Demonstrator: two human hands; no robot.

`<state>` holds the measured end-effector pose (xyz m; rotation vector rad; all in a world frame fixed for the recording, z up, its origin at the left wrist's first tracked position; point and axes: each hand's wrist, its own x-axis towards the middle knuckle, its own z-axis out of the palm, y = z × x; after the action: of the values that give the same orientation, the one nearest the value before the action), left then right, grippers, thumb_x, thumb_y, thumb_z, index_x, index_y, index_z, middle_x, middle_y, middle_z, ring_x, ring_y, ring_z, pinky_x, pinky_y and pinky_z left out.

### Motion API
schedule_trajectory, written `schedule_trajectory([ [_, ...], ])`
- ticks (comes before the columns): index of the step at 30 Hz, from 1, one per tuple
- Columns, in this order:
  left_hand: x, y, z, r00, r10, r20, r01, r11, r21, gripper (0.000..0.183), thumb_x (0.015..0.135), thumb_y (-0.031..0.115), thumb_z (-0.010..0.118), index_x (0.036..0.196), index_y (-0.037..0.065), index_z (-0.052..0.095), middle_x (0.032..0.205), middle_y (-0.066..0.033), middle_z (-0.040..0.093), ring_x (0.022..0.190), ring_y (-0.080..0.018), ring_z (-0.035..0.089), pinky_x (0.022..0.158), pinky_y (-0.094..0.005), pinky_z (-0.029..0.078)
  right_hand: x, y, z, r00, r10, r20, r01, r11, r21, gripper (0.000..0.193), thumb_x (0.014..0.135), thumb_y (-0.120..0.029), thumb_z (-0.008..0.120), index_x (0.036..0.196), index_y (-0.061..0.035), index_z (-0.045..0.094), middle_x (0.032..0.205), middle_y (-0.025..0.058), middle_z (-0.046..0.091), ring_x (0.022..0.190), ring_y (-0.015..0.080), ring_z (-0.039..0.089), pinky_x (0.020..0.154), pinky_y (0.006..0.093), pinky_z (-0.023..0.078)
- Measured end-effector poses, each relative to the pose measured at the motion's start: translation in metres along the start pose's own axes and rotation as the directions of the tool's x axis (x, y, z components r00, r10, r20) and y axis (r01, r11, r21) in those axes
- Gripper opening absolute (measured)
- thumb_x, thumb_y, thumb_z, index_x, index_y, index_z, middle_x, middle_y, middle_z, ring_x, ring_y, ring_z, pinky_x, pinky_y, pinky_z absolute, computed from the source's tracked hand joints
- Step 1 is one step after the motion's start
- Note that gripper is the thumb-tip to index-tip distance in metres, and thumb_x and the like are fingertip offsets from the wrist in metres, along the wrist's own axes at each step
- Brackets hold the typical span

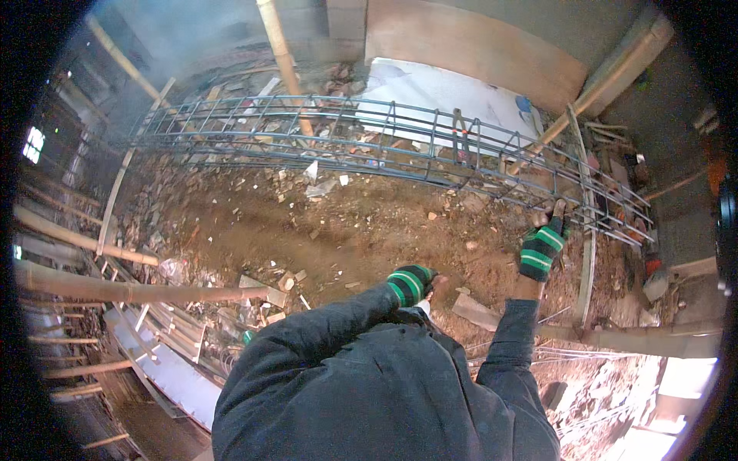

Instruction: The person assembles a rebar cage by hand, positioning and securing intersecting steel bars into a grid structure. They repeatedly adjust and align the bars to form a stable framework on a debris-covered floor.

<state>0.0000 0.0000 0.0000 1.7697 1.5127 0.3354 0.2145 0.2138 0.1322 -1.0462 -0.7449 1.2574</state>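
A long rebar cage [400,146] of thin steel bars and square ties stretches across the far side, raised off the ground. My right hand [543,244], in a green-and-black striped fingerless glove, reaches to the cage's near right part, its fingers closed round a bar. My left hand [415,285], gloved alike, is held close in front of my body, away from the cage. Its fingers are curled, and something small and pale shows just below them; what it is I cannot make out. Dark pincers [460,138] rest on the cage's bars, left of my right hand.
Wooden cross supports [588,269] carry the cage at its right and left ends. Bamboo poles [138,292] jut in from the left, and another pole [280,54] leans behind the cage. Rubble and broken pieces [315,184] litter the dirt. A white sheet [430,92] lies beyond.
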Motion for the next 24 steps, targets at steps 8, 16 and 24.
schedule_trajectory([
  [8, -0.115, -0.112, -0.01, 0.896, -0.231, -0.38, 0.256, 0.967, 0.017, 0.043, 0.104, 0.047, 0.047, 0.103, 0.012, 0.072, 0.092, -0.0209, 0.071, 0.084, -0.0441, 0.067, 0.072, -0.0541, 0.05, -0.039, 0.117, 0.026, 0.929, -0.196, 0.314, 0.35, 0.742, -0.572, 0.039, 0.1, -0.038, 0.067, 0.115, -0.0011, 0.067, 0.108, 0.0135, 0.071, 0.101, 0.0219, 0.066, 0.087, 0.0381, 0.054],
  [16, -0.196, -0.131, 0.006, 0.648, -0.167, -0.743, 0.168, 0.983, -0.074, 0.031, 0.104, 0.036, 0.053, 0.101, 0.008, 0.068, 0.083, -0.0197, 0.07, 0.077, -0.0429, 0.067, 0.063, -0.0523, 0.049, -0.105, 0.145, 0.115, 0.929, 0.254, 0.269, -0.217, 0.963, -0.159, 0.022, 0.101, -0.031, 0.066, 0.098, -0.0095, 0.067, 0.078, 0.0062, 0.072, 0.06, 0.0156, 0.065, 0.049, 0.0289, 0.051],
  [24, -0.214, -0.138, 0.015, 0.662, -0.495, -0.563, 0.386, 0.869, -0.311, 0.039, 0.098, 0.04, 0.061, 0.114, 0.005, 0.066, 0.094, -0.0237, 0.072, 0.089, -0.0435, 0.069, 0.075, -0.0487, 0.053, -0.134, 0.176, 0.175, 0.859, 0.215, 0.464, -0.146, 0.973, -0.18, 0.021, 0.102, -0.029, 0.064, 0.103, -0.0081, 0.064, 0.079, 0.0069, 0.069, 0.06, 0.0165, 0.065, 0.05, 0.0302, 0.055],
])
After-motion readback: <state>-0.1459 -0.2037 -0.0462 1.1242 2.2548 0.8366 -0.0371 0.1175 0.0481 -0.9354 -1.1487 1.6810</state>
